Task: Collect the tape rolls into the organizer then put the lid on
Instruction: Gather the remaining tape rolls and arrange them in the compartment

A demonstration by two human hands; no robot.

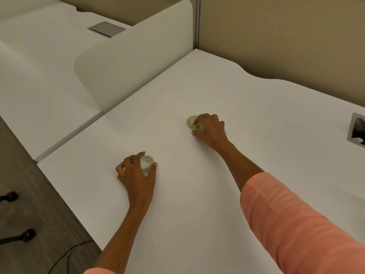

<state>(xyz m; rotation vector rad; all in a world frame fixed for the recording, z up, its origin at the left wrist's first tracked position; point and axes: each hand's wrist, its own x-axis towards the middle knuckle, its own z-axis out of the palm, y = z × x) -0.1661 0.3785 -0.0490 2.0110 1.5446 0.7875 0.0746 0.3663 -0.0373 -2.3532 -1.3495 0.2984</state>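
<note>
Two clear tape rolls lie flat on the white desk (197,184). My left hand (136,175) cups the nearer tape roll (147,163), with thumb and fingers closed around its rim. Farther out and to the right, my right hand (209,128) pinches the second tape roll (192,121), a yellowish clear ring, index finger in its hole and thumb at its outer edge. Both rolls rest on the desk surface. No organizer or lid is in view.
A white divider panel (138,56) stands along the desk's left far edge, with another desk (39,76) beyond it. A grey cable port (357,130) is set in the desk at the right edge. Chair casters (27,234) and a cable lie on the floor at left.
</note>
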